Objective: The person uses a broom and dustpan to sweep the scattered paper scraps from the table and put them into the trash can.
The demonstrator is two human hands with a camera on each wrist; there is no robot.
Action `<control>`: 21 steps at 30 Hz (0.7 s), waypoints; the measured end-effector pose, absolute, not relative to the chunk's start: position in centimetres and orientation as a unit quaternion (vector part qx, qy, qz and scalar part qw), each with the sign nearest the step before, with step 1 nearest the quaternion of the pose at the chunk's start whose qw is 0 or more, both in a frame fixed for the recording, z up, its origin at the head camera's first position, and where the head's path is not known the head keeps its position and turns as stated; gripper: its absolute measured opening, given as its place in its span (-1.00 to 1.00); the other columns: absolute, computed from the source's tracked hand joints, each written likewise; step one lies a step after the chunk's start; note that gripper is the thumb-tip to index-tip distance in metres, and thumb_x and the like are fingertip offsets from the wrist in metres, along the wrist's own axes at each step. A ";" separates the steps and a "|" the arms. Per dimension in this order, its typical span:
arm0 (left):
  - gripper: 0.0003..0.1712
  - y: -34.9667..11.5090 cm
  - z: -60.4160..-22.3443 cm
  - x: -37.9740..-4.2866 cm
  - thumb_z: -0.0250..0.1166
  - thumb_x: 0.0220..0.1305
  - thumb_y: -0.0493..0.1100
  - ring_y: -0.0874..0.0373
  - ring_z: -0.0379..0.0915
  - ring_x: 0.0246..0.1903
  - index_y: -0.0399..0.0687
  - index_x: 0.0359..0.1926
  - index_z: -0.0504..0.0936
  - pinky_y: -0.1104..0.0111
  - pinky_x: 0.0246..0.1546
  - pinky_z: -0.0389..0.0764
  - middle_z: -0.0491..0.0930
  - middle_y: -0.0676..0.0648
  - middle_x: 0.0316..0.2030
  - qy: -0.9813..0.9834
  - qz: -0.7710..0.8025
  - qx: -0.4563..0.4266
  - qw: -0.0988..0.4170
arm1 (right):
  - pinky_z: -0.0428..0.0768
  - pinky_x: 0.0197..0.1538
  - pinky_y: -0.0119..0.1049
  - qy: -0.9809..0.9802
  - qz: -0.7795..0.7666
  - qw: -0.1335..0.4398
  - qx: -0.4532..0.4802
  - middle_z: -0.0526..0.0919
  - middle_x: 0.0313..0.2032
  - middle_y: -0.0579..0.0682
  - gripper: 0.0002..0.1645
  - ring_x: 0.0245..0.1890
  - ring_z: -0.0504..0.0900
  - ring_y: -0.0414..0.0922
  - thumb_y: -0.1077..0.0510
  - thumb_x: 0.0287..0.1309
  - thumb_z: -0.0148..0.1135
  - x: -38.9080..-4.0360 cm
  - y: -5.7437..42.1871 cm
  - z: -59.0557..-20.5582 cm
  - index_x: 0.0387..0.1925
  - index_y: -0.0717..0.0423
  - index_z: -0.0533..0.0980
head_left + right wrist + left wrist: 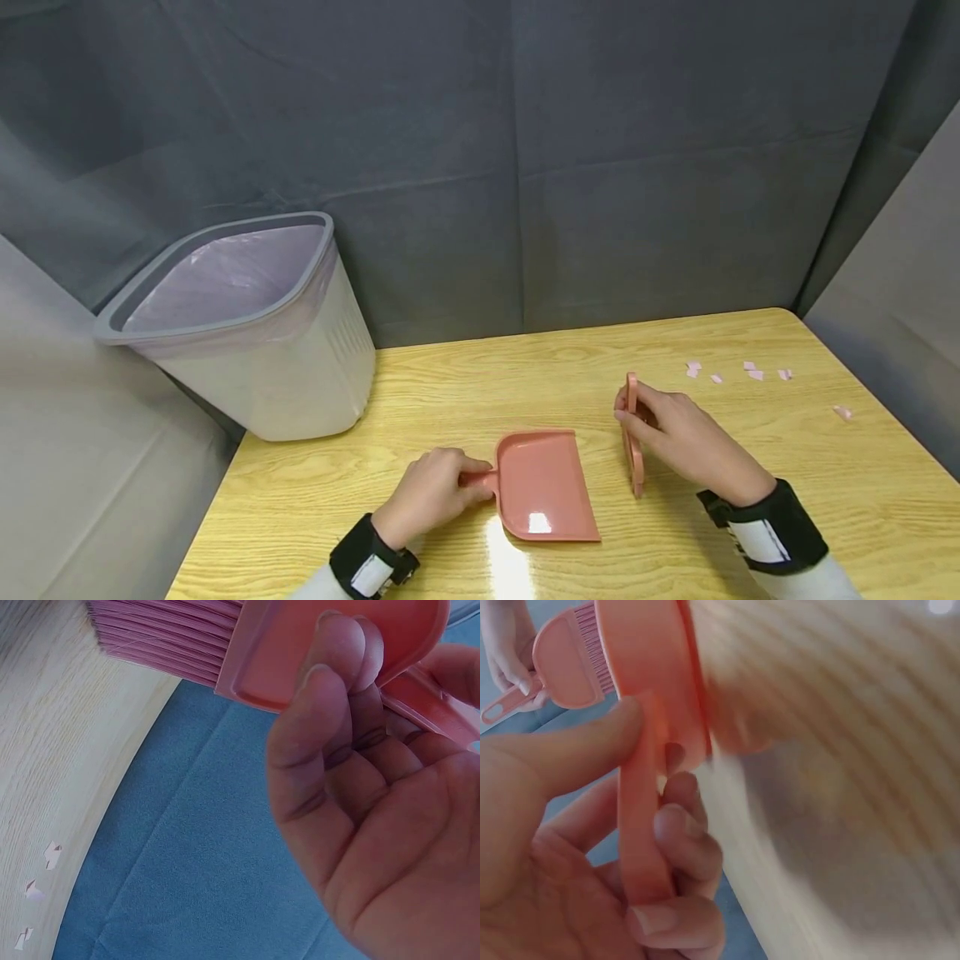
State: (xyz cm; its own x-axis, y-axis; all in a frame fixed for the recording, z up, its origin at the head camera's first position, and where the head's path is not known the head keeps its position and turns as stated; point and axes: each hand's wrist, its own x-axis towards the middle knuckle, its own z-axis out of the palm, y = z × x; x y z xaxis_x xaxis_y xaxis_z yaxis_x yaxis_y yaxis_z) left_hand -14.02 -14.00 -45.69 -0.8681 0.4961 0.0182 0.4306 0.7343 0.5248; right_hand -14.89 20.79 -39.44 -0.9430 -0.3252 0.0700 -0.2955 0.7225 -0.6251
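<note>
So we've got the left hand [435, 493] gripping the dustpan [542, 479] by its handle, bottom centre of the head view, long axis sideways, open side facing right. The right hand [682, 437] holds the brush [637, 471] right of centre, edge-on, running nearly top-to-bottom. Barely started, we reckon: pink scraps [756, 375] lie loose at right, none visible in the dustpan. Bin's [300, 375] at left.

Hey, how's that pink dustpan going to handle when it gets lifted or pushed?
The dustpan looks like thin molded plastic, so it's probably light and fairly stiff. Its glossy highlight suggests a smooth, possibly slippery surface. Its broad, flat shape should make rolling unlikely.
</note>
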 end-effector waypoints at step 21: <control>-0.70 -13.7 -46.1 -13.9 0.55 0.19 -0.02 0.35 0.42 -0.43 0.11 -0.04 0.84 0.39 -0.50 0.42 0.70 0.12 -0.32 0.935 0.257 0.235 0.069 | 0.55 -0.29 -0.16 0.941 -0.307 -0.045 -0.134 0.74 -0.09 0.16 -0.57 -0.19 0.69 -0.01 0.02 0.54 0.12 -15.1 22.9 -39.1 0.17 0.27 0.55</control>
